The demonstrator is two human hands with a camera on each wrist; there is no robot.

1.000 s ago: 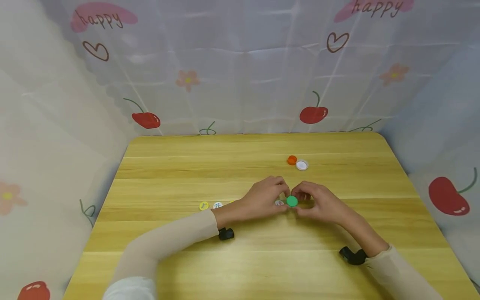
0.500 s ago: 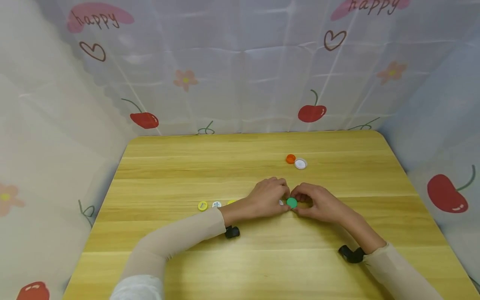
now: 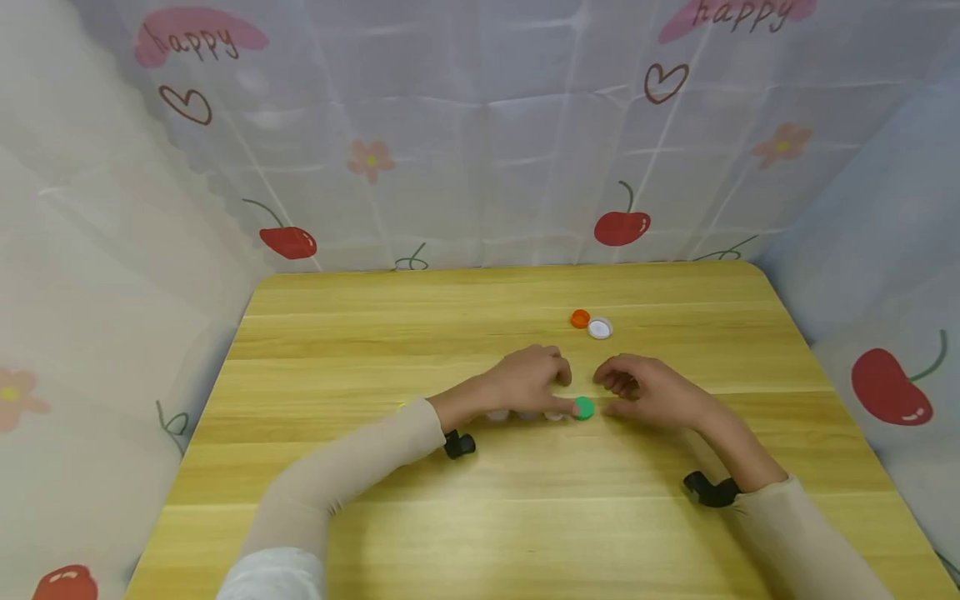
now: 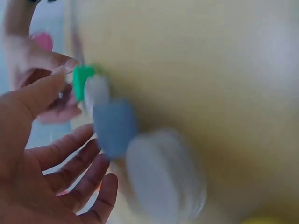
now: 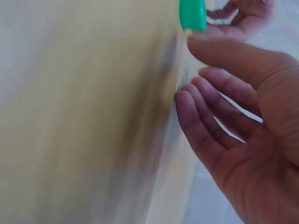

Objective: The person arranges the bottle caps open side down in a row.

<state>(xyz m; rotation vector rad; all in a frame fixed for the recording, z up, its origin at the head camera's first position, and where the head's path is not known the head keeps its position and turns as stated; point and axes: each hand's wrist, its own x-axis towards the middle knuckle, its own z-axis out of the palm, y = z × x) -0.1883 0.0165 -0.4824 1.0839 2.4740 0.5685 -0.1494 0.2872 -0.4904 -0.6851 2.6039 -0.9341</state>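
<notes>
A green bottle cap [image 3: 585, 407] lies on the table at the right end of a row of caps. My left hand [image 3: 525, 383] is over that row with its fingers spread, its thumb tip overlapping the green cap's left edge in the head view. Just right of the green cap is my right hand [image 3: 651, 393], fingers loosely bent and holding nothing. The left wrist view shows a white cap [image 4: 97, 94], a blue cap [image 4: 115, 128] and a larger white cap [image 4: 161, 175] lined up behind the green one. My left hand and sleeve hide much of the row from above.
Farther back on the wooden table [image 3: 420, 325] an orange cap [image 3: 581, 318] and a white cap [image 3: 600, 328] sit side by side. A sliver of a yellow cap [image 3: 402, 405] shows above the left sleeve. Printed curtains [image 3: 480, 183] stand behind and beside the table.
Both hands held the green cap between them earlier. Now the fingers have let go and spread, and the right hand has drawn off to the right. The green cap stays in place.
</notes>
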